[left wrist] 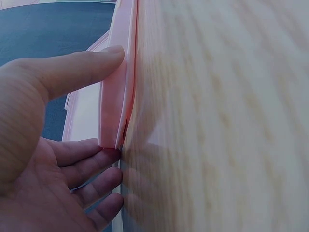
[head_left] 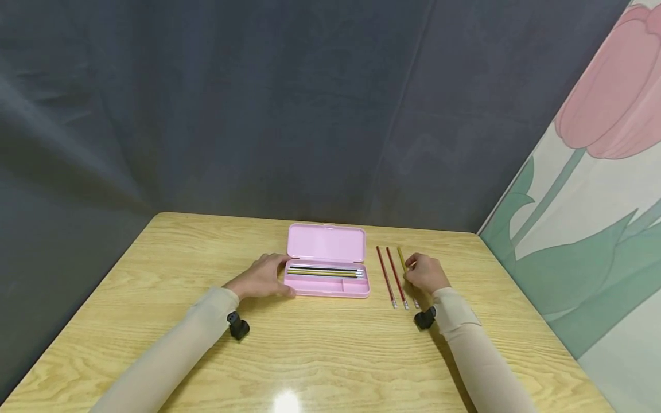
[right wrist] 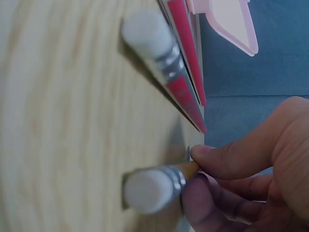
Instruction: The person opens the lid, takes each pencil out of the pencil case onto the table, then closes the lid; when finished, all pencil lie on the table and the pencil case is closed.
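Observation:
A pink pencil case (head_left: pixel 326 293) lies on the table with its lid (head_left: pixel 326 244) raised at the back. Dark and yellow pencils (head_left: pixel 322 273) lie side by side in its long rear compartment. My left hand (head_left: pixel 262 276) holds the case's left end, thumb against the front wall (left wrist: pixel 116 96) and fingertips at the end. To the right, my right hand (head_left: pixel 426 273) pinches a yellow pencil (head_left: pixel 400 255) between thumb and fingers; its white eraser (right wrist: pixel 148 191) points toward me. Left of that hand lie two red pencils (head_left: pixel 385 276), erasers also toward me.
The wood-grain table (head_left: pixel 320 350) extends around the case on all sides. A dark curtain (head_left: pixel 289 115) hangs behind its far edge. On the right stands a panel with a tulip pattern (head_left: pixel 599 229). Dividers split the case's front part into a long and a small compartment.

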Demonstrator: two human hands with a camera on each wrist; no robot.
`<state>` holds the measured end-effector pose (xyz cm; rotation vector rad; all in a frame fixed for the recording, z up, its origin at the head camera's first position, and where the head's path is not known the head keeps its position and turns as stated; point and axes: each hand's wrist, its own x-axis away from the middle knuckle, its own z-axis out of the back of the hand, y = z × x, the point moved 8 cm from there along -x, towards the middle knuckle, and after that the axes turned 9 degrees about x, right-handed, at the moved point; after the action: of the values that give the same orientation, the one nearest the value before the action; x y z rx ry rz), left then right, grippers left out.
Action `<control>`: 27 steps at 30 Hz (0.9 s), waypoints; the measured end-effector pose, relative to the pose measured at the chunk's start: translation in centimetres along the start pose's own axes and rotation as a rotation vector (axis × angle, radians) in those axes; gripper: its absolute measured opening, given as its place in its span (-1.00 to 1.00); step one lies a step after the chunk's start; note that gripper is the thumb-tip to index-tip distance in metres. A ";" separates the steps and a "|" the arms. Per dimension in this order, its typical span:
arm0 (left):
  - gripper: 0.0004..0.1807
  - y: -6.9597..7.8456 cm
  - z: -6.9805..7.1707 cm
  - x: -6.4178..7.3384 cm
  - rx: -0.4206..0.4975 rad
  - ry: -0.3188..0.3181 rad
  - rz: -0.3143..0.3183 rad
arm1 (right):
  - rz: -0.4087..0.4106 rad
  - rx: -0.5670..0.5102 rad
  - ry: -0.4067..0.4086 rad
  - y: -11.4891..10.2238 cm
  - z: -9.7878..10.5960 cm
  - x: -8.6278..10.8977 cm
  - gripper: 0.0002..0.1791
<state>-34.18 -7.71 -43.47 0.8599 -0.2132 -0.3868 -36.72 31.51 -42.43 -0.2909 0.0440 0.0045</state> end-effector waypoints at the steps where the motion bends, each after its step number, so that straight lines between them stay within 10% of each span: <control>1: 0.04 0.0 0.0 0.0 0.001 -0.001 -0.001 | 0.000 0.002 -0.003 -0.1 0.0 0.0 -0.68; 10: 0.04 0.1 0.0 0.2 -0.002 -0.007 -0.009 | 0.013 0.002 0.006 -0.1 0.6 -0.1 -0.66; 21: 0.02 0.5 0.1 -0.1 -0.028 -0.004 -0.023 | 0.057 -0.235 0.372 -1.9 6.3 0.5 -0.75; 27: 0.02 0.7 -0.3 -0.3 -0.037 -0.010 -0.041 | 0.111 -0.380 0.440 -4.8 7.7 0.6 -0.75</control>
<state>-34.16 -7.01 -43.10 0.8265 -0.1976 -0.4320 -35.76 29.10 -33.74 -0.6657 0.4999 0.0593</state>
